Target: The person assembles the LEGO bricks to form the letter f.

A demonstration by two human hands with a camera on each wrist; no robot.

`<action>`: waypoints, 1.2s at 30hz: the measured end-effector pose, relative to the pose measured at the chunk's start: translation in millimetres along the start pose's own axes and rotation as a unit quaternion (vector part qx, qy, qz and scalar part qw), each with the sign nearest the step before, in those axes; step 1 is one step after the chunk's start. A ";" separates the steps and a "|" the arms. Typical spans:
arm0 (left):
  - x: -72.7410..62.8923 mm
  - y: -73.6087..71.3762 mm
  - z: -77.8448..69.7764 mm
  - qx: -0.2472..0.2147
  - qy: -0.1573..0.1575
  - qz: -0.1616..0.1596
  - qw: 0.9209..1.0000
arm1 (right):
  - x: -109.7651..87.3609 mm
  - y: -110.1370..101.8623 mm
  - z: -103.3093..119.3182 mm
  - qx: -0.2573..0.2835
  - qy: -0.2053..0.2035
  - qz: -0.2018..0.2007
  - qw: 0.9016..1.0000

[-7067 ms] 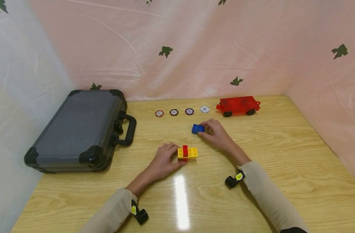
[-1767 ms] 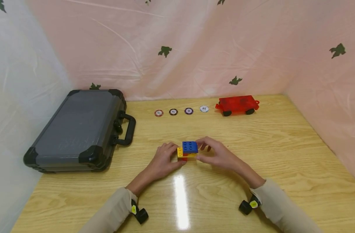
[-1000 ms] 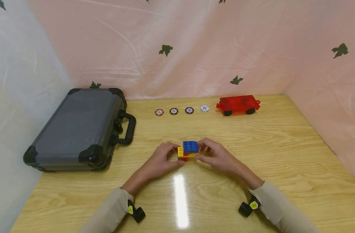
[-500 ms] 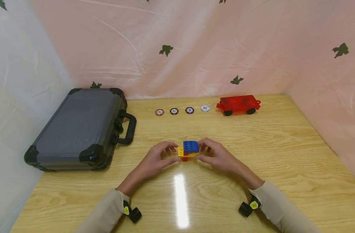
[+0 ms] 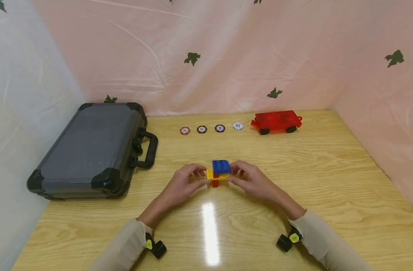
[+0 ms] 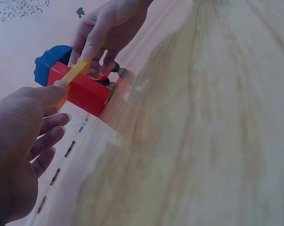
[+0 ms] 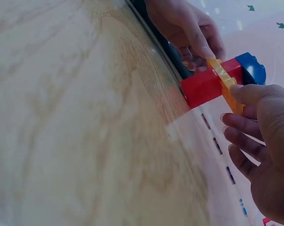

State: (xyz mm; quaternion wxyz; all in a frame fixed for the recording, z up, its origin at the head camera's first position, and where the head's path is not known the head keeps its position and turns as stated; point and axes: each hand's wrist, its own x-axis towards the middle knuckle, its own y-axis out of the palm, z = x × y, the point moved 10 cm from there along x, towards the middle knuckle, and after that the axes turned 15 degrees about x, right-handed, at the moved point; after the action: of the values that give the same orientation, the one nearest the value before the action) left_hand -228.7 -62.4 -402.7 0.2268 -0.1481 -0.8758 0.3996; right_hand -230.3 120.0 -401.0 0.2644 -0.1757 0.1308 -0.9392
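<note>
Between my two hands stands a small stack of toy building bricks. A blue brick (image 5: 221, 166) with a rounded right side tops it, over a red brick (image 6: 58, 70). Below that lies a long yellow plate (image 5: 210, 174), with red bricks (image 5: 215, 183) under it forming a narrow base on the table. My left hand (image 5: 182, 184) pinches the left end of the yellow plate between thumb and fingers. At the other end, my right hand (image 5: 253, 180) pinches the plate the same way; both wrist views show thumbs on the yellow ends.
A grey hard case (image 5: 87, 146) with a black handle (image 5: 152, 150) lies at the left. Several poker chips, among them a white one (image 5: 238, 125), line the back of the wooden table (image 5: 328, 169). A red toy wagon base (image 5: 277, 121) on black wheels stands behind right.
The right hand carried the blue brick from the table onto the stack, then moved to the yellow plate. The left hand shifted from the red base to the plate's left end. The top has risen slightly.
</note>
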 end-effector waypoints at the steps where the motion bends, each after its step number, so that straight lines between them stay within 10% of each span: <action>1: 0.7 -0.3 -0.1 0.001 -0.002 -0.001 1.000 | 0.6 0.0 0.3 0.000 0.001 -0.001 1.000; 36: 28.6 12.4 26.3 -0.056 -0.114 -0.022 0.992 | 28.6 -15.0 -32.7 0.009 0.119 -0.054 0.991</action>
State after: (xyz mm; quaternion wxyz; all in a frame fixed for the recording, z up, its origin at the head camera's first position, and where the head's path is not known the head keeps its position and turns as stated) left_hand -265.7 -58.5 -419.5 0.1256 -0.0949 -0.9198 0.3594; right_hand -272.9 121.8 -417.9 0.1979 -0.0668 0.1432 -0.9674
